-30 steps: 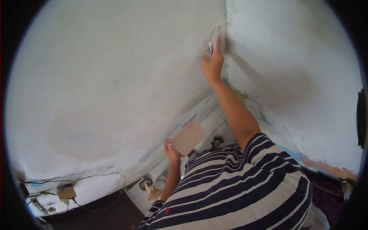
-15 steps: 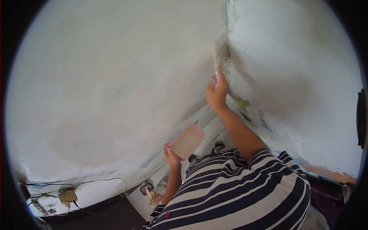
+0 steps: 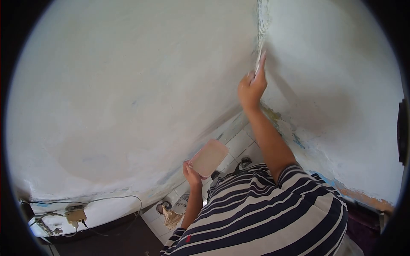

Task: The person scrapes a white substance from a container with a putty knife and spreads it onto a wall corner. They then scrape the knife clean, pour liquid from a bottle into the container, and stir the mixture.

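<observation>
My right hand (image 3: 253, 89) is raised to the wall corner, closed around a slim putty knife (image 3: 259, 59). I see that tool almost edge-on, its tip against the corner seam (image 3: 261, 30). Lower down, my left hand (image 3: 193, 174) grips the near left side of a pink rectangular tub (image 3: 191, 163). Smooth beige paste (image 3: 210, 158) covers the tub's inside. The tub is held out in front of my body, over the floor.
Pale walls (image 3: 128, 85) meet at the corner, with flaking paint low on the right. White tiles (image 3: 237, 143) cover the floor. At lower left are a power socket box (image 3: 76, 216) with cables, a dark surface (image 3: 115, 237) and a crumpled tan bag (image 3: 171, 218).
My right hand has moved right and slightly up with the putty knife, from the left wall into the corner seam. The left hand and tub have stayed nearly in place.
</observation>
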`<state>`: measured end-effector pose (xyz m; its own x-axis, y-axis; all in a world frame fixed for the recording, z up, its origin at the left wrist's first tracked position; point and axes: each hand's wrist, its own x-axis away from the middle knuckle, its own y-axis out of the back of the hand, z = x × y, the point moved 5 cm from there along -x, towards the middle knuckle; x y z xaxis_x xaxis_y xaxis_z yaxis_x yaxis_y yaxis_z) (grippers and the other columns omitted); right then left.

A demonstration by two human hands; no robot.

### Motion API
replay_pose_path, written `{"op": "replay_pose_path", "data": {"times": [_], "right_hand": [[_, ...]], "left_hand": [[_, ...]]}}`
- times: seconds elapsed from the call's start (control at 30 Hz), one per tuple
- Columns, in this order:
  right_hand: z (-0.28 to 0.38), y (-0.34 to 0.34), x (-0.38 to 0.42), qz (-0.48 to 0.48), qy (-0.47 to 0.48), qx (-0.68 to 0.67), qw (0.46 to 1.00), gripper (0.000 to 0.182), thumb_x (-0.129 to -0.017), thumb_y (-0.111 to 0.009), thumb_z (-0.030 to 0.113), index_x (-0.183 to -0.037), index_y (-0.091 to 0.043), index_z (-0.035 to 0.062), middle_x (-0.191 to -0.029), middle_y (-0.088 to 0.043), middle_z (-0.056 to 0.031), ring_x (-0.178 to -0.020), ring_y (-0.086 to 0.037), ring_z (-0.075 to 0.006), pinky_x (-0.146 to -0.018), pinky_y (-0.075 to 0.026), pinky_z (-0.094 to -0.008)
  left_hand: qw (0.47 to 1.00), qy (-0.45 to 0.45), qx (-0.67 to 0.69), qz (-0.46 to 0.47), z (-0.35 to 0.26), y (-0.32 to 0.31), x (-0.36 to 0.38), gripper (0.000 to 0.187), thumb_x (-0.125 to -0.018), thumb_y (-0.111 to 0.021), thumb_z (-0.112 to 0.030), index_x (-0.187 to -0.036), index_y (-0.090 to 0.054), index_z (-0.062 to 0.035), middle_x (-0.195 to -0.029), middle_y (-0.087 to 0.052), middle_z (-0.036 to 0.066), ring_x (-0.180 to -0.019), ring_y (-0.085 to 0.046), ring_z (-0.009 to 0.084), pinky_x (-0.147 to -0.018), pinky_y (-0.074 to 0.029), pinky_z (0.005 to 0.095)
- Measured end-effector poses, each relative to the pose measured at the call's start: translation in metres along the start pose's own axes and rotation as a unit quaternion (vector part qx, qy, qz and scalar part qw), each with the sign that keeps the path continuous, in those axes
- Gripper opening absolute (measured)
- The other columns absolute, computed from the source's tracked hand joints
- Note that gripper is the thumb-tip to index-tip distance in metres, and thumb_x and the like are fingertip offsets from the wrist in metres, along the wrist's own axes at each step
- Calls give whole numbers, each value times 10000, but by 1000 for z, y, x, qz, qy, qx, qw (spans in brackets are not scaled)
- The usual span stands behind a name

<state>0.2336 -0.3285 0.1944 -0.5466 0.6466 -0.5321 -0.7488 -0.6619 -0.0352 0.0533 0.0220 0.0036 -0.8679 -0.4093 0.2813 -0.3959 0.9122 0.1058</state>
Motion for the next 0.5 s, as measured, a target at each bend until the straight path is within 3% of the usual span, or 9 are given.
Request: {"op": "replay_pose_path", "data": {"times": [0.07,0.2,0.27,0.3,0.37,0.5], "right_hand": [[-9,-7,-33,-29,13,-1,999,724,-846,-433,-145,-1548,-304,-22,-1437,-526,-275,-1265,-597,-327,-1003,-492,-352],[20,-16,13,-7,130,90,987,723,-840,-424,-151,-1544,-320,-20,-1439,-532,-264,-1171,-647,-295,-922,-517,-324],[38,-9,52,110,140,19,984,707,-841,-442,-141,-1531,-345,-22,-1446,-523,-267,-1180,-639,-330,-958,-503,-339],[38,-6,44,108,144,19,984,707,-841,-442,-141,-1531,-345,-22,-1446,-523,-267,-1180,-639,-330,-958,-503,-339],[27,10,21,110,4,-53,992,694,-821,-461,-140,-1501,-349,-64,-1505,-425,-295,-1348,-479,-436,-1117,-414,-423],[7,1,-37,11,43,60,997,688,-829,-451,-141,-1504,-352,-56,-1506,-426,-292,-1353,-481,-427,-1130,-397,-435]], "left_hand": [[997,-73,-10,-14,15,5,-13,273,-1019,-433,-268,-941,-559,-38,-805,-590,60,-678,-563,139,-542,-470,287],[994,-107,-14,-14,15,1,-17,282,-1024,-447,-283,-945,-559,-37,-801,-588,55,-670,-561,132,-528,-465,284],[999,-51,-3,-4,4,-5,-9,349,-1049,-406,-350,-952,-556,-50,-799,-568,37,-671,-558,118,-507,-452,274],[999,-54,-1,-3,1,-9,-12,349,-1049,-406,-350,-952,-556,-50,-799,-568,37,-671,-558,118,-507,-452,274],[998,-56,-2,11,1,-9,-9,347,-1049,-413,-351,-956,-559,-50,-791,-567,35,-648,-558,119,-487,-448,272],[999,-38,12,14,9,-7,-12,292,-1032,-439,-284,-954,-576,-39,-817,-602,55,-703,-566,129,-578,-475,290]]}}
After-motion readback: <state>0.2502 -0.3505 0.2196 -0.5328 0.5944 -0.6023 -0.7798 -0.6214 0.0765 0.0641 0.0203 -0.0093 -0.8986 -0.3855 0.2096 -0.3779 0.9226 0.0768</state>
